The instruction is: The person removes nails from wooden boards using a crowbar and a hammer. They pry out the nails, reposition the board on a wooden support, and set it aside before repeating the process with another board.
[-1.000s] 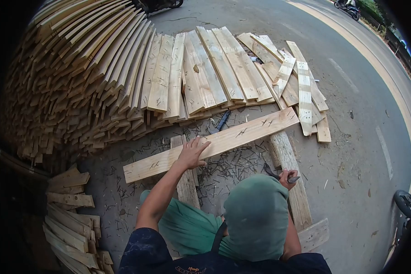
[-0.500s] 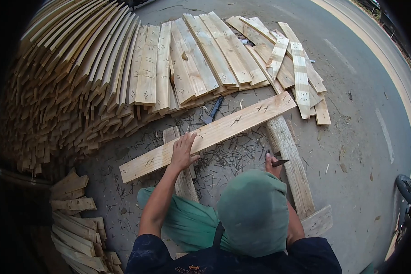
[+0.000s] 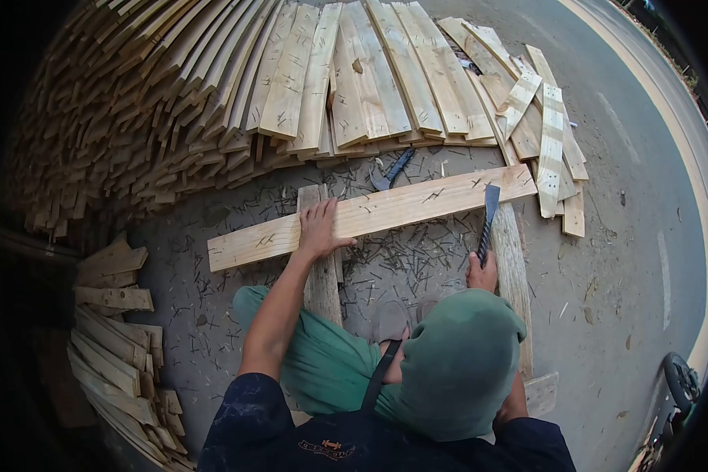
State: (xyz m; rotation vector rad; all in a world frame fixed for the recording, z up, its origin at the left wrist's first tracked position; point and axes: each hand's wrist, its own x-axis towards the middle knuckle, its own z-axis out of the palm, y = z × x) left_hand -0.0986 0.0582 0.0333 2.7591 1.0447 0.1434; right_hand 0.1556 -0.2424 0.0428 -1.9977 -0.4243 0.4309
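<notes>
A pale wooden plank [image 3: 401,206] with bent nails sticking out of its face lies across two boards. My left hand [image 3: 318,230] grips it left of its middle, with the fingers over the top and the thumb at the near edge. In my right hand [image 3: 482,272] is a dark pry bar [image 3: 488,224] with a flat, flared end and a ribbed shaft. It points upward, and its flared end overlaps the plank near the right end in this view. The supports are a left board [image 3: 321,287] and a weathered right board [image 3: 514,291].
Loose nails [image 3: 405,263] litter the ground. A claw hammer [image 3: 392,169] lies beyond the plank. Large stacks of planks [image 3: 291,75] stand behind, with a loose pile [image 3: 551,149] at right and shorter pieces [image 3: 118,346] at lower left. A wheel [image 3: 680,377] shows at lower right.
My right hand has moved up and forward, swinging the pry bar from low beside the right board to the plank. The plank has turned slightly under my left hand. The view has shifted.
</notes>
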